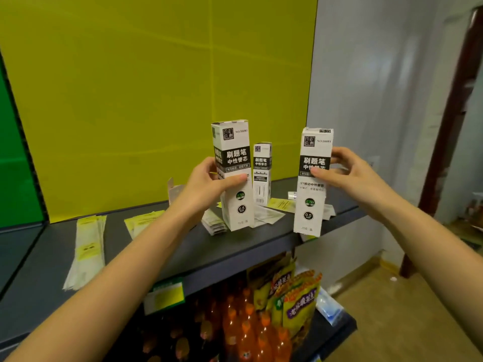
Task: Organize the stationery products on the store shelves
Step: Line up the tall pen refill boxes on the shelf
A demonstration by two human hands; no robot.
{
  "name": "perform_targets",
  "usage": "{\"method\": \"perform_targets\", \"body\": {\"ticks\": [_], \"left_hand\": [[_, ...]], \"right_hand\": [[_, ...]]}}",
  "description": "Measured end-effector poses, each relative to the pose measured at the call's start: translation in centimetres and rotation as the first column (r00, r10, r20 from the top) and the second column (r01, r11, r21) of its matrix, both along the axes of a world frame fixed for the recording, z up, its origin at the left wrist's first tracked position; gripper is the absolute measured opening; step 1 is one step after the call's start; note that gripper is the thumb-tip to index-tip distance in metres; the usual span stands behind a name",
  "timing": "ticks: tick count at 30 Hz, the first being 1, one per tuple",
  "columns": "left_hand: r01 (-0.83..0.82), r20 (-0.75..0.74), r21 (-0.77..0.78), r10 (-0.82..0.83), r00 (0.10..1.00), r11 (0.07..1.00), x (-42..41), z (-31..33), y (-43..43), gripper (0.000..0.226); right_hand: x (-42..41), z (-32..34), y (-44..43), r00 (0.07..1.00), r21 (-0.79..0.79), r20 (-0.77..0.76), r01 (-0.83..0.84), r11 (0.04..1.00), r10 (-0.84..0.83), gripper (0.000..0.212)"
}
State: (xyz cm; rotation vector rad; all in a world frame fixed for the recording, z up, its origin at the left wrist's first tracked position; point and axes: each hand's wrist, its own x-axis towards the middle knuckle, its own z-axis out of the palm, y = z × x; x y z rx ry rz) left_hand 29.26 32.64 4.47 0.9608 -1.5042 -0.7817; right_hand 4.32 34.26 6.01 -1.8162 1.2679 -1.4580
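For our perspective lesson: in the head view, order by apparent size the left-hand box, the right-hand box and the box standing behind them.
1. The left-hand box and right-hand box: alike, not ranked.
2. The rear box: looks smallest, but stands farther back, so true size is unsure.

The left hand (206, 184) covered part of the print on its refill box (232, 142), and the right hand (350, 176) did likewise on the other box (311, 205). Labels on the flat packets (87, 246) were too fine to read, the price tag (164, 297) blurred, the orange bottles (245, 333) cut off below.
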Motion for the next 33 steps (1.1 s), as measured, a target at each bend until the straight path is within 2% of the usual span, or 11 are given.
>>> {"method": "perform_targets", "body": {"ticks": [5, 9, 17, 22, 28, 33], "left_hand": [[-0.092, 0.087, -0.028, 0.094, 0.992, 0.995, -2.4, 0.3, -3.9, 0.039], [-0.237, 0.154, -0.09, 0.249, 0.956, 0.967, -3.7, 0.4, -6.8, 0.038], [-0.46, 0.117, -0.11, 0.471, 0.874, 0.881, -5.1, 0.3, -13.5, 0.05], [-0.515, 0.114, -0.071, 0.52, 0.847, 0.854, -5.9, 0.0, -17.1, 0.051], [-0.569, 0.21, -0.046, 0.564, 0.798, 0.821, -5.9, -0.5, -21.0, 0.053], [-0.552, 0.258, 0.035, 0.526, 0.81, 0.833, -5.4, -1.7, -23.6, 0.052]], "right_hand": [[-2.7, 0.3, -6.1, 0.997, -0.006, 0.029, -0.07, 0.998, 0.07, 0.047], [-3.9, 0.7, -11.2, 0.989, -0.026, 0.03, -0.146, 0.989, 0.147, 0.051], [-6.1, 1.4, -20.7, 0.946, -0.064, 0.082, -0.31, 0.949, 0.315, 0.055], [-6.1, 0.2, -25.2, 0.921, -0.051, 0.105, -0.372, 0.927, 0.375, 0.057], [-5.1, -1.5, -29.7, 0.908, 0.011, 0.12, -0.404, 0.915, 0.4, 0.061], [-4.1, -3.2, -32.1, 0.9, 0.069, 0.109, -0.43, 0.9, 0.421, 0.063]]}}
